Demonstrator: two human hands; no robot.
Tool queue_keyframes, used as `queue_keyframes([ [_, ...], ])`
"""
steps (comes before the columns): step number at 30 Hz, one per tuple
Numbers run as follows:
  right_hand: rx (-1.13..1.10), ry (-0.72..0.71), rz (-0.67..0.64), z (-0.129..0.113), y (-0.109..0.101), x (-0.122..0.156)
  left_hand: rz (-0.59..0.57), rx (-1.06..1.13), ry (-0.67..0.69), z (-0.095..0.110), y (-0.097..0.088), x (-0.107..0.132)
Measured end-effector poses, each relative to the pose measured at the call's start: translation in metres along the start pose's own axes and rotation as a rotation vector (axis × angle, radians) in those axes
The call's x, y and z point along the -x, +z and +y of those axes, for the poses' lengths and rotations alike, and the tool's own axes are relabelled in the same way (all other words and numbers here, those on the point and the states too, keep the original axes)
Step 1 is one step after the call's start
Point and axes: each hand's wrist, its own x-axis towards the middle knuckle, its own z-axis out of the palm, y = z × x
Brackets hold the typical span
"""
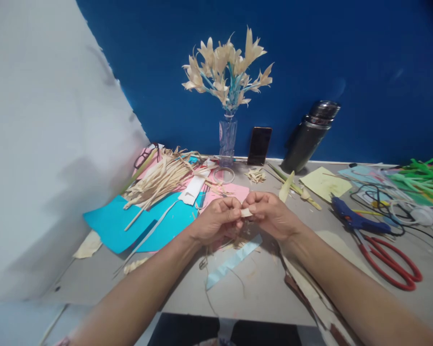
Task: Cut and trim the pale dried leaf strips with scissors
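Both hands meet over the middle of the table. My left hand [222,218] and my right hand [270,216] are closed, each pinching one end of a small cream strip [246,212] that looks like dried husk. Its ends are hidden under my fingertips. Below them a light blue paper strip [234,262] lies on the table among thin dry fibres. Left of my left hand is a bundle of dry husk strips [162,178] on blue paper [122,223]. Behind the hands, cream husk flowers [227,62] stand in a clear bottle [227,142].
A phone [260,145] and a dark flask [310,137] lean against the blue wall. On the right lie a blue glue gun [359,221] with its cord, red-handled scissors [389,264], yellow paper [326,183] and green pipe cleaners [422,178]. A tape ring [223,175] lies near the bottle.
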Motion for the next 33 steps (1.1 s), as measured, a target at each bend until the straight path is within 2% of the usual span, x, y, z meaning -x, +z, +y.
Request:
queue_keyframes([
  [2,-0.052,-0.018,-0.014,-0.003,0.0,0.0,-0.016,0.021,0.013,0.003,-0.001,0.002],
  [5,-0.071,-0.058,0.024,-0.005,0.001,0.0,0.029,0.042,0.044,0.004,-0.001,0.001],
  [11,0.09,-0.075,0.027,0.005,0.002,-0.003,0.103,-0.007,0.062,-0.006,0.001,-0.005],
  [14,0.048,-0.049,-0.025,0.005,0.0,-0.003,0.057,-0.027,0.074,-0.007,0.001,-0.004],
  [17,-0.09,-0.016,-0.102,-0.003,-0.003,0.0,-0.019,0.015,0.051,-0.002,-0.002,-0.001],
  [20,-0.205,-0.058,-0.124,-0.01,-0.006,0.001,-0.017,0.058,0.071,0.002,-0.004,-0.001],
  [22,-0.175,-0.093,-0.086,-0.009,-0.007,-0.001,0.004,0.056,0.089,0.001,-0.004,-0.002],
  [25,-0.013,-0.088,-0.023,-0.001,-0.005,-0.004,0.043,0.016,0.096,-0.004,-0.002,-0.004],
  [28,0.065,-0.069,-0.036,0.004,-0.003,-0.004,0.07,-0.021,0.089,-0.008,0.001,-0.005],
  [33,-0.132,-0.012,-0.131,-0.006,-0.004,0.0,-0.007,0.043,0.047,-0.003,-0.001,-0.002],
])
